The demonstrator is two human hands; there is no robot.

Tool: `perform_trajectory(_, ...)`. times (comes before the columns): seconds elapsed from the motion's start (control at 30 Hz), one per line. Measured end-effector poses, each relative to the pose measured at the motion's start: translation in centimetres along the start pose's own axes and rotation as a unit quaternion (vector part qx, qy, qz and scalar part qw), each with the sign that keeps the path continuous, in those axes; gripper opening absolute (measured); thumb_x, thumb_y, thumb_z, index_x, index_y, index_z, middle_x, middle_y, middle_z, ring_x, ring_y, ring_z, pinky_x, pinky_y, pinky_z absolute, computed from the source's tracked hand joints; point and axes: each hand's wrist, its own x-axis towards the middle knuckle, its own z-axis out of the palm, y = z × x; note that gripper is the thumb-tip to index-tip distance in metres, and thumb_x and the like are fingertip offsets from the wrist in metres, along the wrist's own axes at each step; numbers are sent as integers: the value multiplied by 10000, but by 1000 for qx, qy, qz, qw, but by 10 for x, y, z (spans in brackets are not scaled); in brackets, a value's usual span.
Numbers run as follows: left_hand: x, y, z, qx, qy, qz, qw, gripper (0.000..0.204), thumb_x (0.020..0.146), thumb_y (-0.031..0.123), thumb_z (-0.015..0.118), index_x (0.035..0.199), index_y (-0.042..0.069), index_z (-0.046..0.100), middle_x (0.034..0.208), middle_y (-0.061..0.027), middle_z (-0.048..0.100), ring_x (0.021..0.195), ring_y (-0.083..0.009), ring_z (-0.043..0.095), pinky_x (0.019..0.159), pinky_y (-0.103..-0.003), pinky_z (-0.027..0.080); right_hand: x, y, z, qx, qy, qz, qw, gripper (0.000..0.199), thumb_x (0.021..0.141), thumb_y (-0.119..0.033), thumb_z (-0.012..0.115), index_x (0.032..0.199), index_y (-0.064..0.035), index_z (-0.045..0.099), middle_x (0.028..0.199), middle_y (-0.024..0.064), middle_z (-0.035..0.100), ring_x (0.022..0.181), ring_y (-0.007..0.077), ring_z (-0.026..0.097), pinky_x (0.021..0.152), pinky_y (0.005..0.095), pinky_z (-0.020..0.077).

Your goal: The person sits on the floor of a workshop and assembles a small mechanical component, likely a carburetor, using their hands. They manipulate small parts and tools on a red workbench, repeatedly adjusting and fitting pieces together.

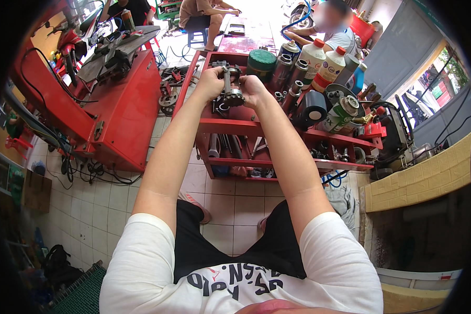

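Between my two hands is a dark metal mechanical part (232, 88) with a shiny cylindrical middle; its exact kind I cannot make out. My left hand (211, 83) grips its left side, thumb toward the top. On the right side, my right hand (254, 91) closes its fingers against the part. Both arms stretch forward over the top tray of a red tool cart (227, 126), and the part is held above that tray. Just beyond my right hand stands a jar with a green lid (261, 62). Some of my fingers are hidden behind the part.
Several bottles (313, 58), sockets (293, 93) and spray cans (340, 115) crowd the cart's right side. Wrenches (238, 145) lie on its lower shelf. A red machine (123, 104) stands at left, cables on the floor. People (206, 21) sit beyond the cart.
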Motion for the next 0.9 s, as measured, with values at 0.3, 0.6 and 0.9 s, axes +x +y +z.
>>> perform_trajectory(0.3,-1,2,7,97,10,38,994,329,756,85,874,1051,7,750,948,-80,751,848,-133,696,759,-318,569,-1,-6,-14,9,24,8,1000,268,1027,-139,333,1127,34,513,934,178,606,771,278,645,749,432,612)
perform_trajectory(0.6,-14,23,15,123,42,123,984,519,831,65,808,1335,113,694,1026,-82,760,886,-136,706,781,-301,569,3,-7,-18,34,-23,5,999,295,1035,-132,302,1146,39,515,957,182,616,795,286,660,778,439,616)
perform_trajectory(0.9,-9,13,7,113,28,122,986,550,834,69,821,1360,139,675,1006,-68,761,861,-120,689,777,-296,565,-7,1,7,16,-21,-7,1000,286,1043,-122,290,1142,20,518,911,124,596,732,215,615,693,379,596)
